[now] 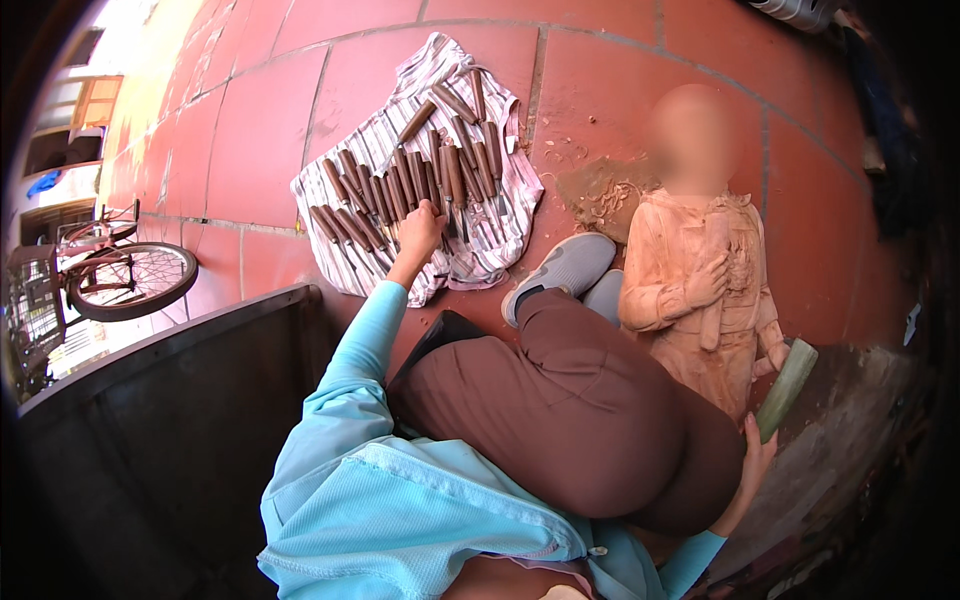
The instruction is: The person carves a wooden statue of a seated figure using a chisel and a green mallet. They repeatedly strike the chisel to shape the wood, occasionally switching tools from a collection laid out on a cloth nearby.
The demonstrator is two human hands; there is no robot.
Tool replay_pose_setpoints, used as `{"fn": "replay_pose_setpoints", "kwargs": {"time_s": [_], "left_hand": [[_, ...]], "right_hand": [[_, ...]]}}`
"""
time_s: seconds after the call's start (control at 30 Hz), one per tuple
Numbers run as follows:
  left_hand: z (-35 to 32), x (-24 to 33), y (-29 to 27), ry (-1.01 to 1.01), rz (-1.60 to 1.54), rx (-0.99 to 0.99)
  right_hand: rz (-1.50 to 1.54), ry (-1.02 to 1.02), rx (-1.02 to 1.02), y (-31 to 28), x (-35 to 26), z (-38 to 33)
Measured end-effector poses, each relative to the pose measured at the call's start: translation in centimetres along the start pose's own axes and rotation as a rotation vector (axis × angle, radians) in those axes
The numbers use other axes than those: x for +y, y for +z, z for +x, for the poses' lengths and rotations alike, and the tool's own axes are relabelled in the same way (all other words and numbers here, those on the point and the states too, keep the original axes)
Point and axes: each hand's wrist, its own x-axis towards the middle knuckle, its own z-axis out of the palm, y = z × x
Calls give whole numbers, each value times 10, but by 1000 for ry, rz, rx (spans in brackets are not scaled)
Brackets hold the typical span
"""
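My left hand (pixel 420 230) reaches down to a striped cloth (pixel 325 265) on the floor, where several carving chisels (pixel 455 178) with brown wooden handles lie in rows. Its fingers are closed at one of the handles, and the hand covers part of that chisel. Low on the right, my right hand (pixel 758 462) grips a thick greenish wooden club (pixel 788 388) by its lower end. The club tilts up and to the right beside a carved wooden figure (pixel 690 280), which lies just past my bent leg with its arm across its chest.
Wood shavings (pixel 610 205) lie on a brown patch left of the figure's head. A dark metal panel (pixel 170 400) with a raised edge stands on my left. Beyond it is a bicycle (pixel 130 280). My grey shoe (pixel 565 270) rests between cloth and figure on red floor tiles (pixel 470 50).
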Motion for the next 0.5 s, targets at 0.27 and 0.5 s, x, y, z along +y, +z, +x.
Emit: {"fn": "replay_pose_setpoints", "kwargs": {"time_s": [0.27,0.5], "left_hand": [[3,14,4,40,150,-94],[10,-12,13,-110,-281,-171]], "right_hand": [[10,6,-21,-2,4,3],[1,27,-12,-1,4,5]]}}
